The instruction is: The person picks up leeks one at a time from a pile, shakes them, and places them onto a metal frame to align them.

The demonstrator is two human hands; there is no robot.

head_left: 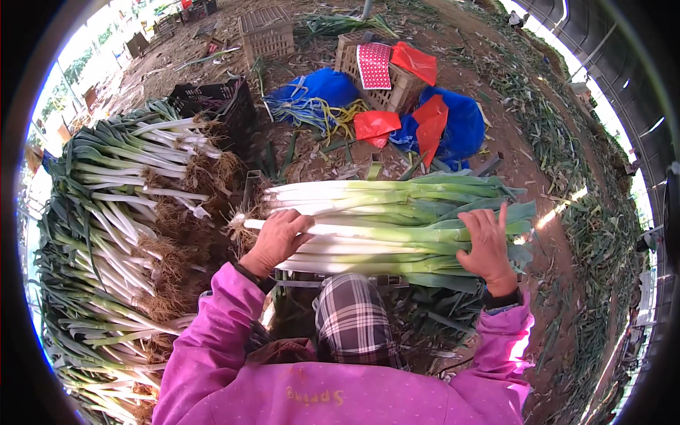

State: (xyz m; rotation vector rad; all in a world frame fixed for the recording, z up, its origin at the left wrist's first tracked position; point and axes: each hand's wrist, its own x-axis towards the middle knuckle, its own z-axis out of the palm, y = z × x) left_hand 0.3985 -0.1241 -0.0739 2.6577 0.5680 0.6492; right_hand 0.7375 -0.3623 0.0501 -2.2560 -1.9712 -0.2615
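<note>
A row of leeks (368,230) lies crosswise in front of me on a metal frame, white ends to the left and green leaves to the right. My left hand (280,237) is closed over the white shank of one leek, whose roots (237,224) stick out past the row's left end. On the leafy end rests my right hand (489,244), with its thumb and fingers apart and one finger raised. The leaves under its palm are partly hidden.
A big heap of untrimmed leeks (120,205) fills the left side. Beyond the row are a black crate (230,106), blue bags (322,88), red plastic sheets (377,126) and beige crates (266,35). Leaf scraps (595,283) litter the ground at right.
</note>
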